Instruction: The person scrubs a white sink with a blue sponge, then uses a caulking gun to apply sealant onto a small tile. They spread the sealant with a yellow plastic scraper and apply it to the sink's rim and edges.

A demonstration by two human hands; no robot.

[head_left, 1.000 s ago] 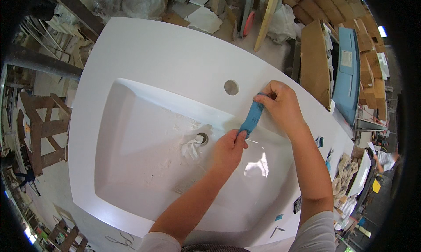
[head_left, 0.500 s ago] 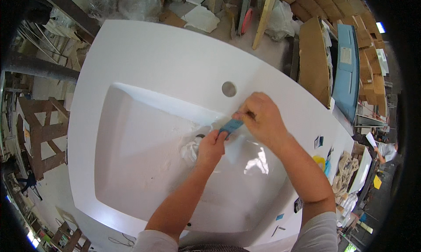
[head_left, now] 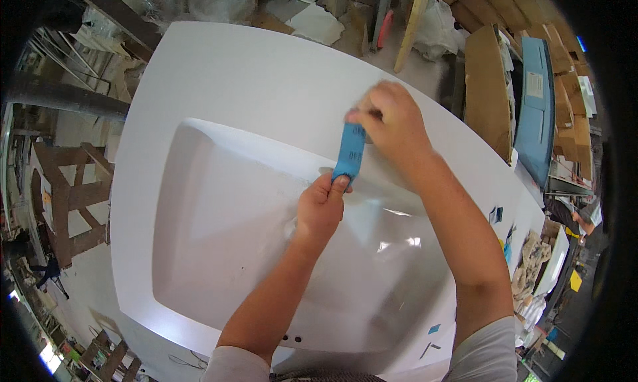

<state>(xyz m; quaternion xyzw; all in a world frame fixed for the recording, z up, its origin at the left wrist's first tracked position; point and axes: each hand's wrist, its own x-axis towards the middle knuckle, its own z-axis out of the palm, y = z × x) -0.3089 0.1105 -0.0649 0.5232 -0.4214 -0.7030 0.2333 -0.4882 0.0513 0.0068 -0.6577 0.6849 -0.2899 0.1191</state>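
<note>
Currently we've got the blue strip over the far edge of the white basin: left hand pinching its lower end, right hand pinching the upper.

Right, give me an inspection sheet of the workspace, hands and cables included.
Surface: white basin, glossy.
Things: blue strip, held at both ends.
Clutter: blue scrap and dark slivers on the near right rim.
Hands: left hand pinches the strip's lower end; right hand, its upper end.
Cables: thin loop on the floor, lower left; cable or not, cannot tell.
Surroundings: wooden stand left; cardboard, blue panel and a person right.
</note>
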